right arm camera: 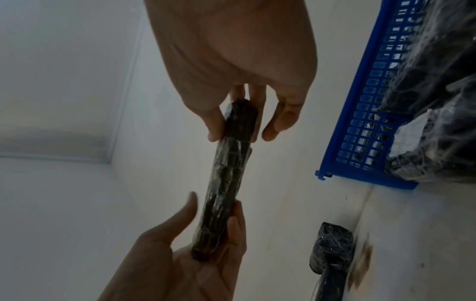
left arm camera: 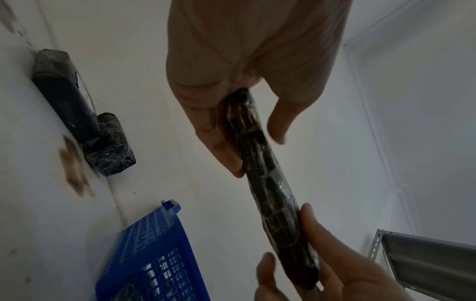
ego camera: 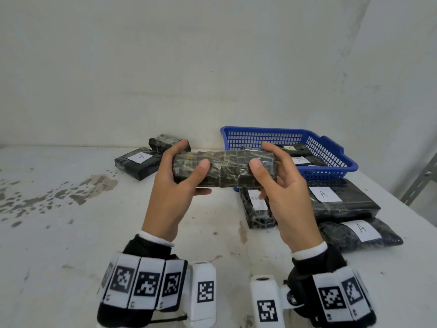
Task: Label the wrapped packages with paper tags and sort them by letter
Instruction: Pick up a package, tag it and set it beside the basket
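I hold a flat dark wrapped package (ego camera: 224, 168) level above the table, one end in each hand. My left hand (ego camera: 182, 171) grips its left end, thumb on the near face and fingers behind. My right hand (ego camera: 272, 174) grips the right end the same way. No paper tag shows on the face I see. In the left wrist view the package (left arm camera: 270, 193) runs edge-on from my left hand (left arm camera: 231, 130) to the right one. The right wrist view shows the package (right arm camera: 226, 179) edge-on too, pinched by my right hand (right arm camera: 237, 122).
A blue basket (ego camera: 331, 147) at the back right holds tagged packages. In front of it lie two packages tagged A (ego camera: 340, 200), (ego camera: 361, 233) and another tagged one (ego camera: 256, 207). At the back left lies an A package (ego camera: 137, 162) beside an untagged one (ego camera: 165, 142). The white table (ego camera: 71, 233) is stained at left.
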